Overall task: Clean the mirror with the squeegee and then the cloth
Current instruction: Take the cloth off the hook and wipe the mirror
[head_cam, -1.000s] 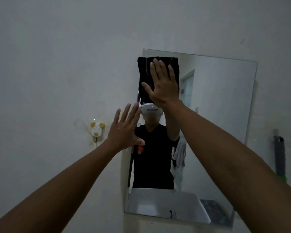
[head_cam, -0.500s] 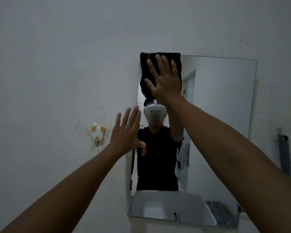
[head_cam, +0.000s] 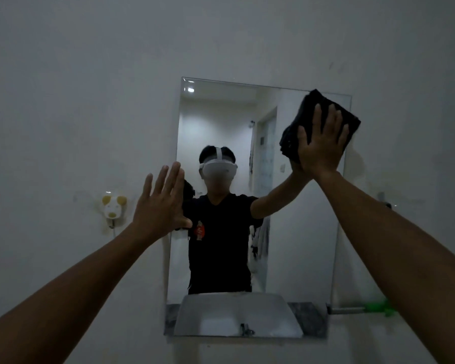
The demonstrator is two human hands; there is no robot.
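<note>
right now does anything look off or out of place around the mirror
Nothing is broken or spilled. The mirror hangs slightly askew. The black cloth under the right hand overhangs its upper right corner. The left hand is open at its left edge.

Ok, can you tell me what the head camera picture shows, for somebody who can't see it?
A person's right hand presses a black cloth flat against the top right corner of a wall mirror. Their left hand rests open at the mirror's left edge, holding nothing. A puppy-shaped hook hangs on the wall to the left.
</note>
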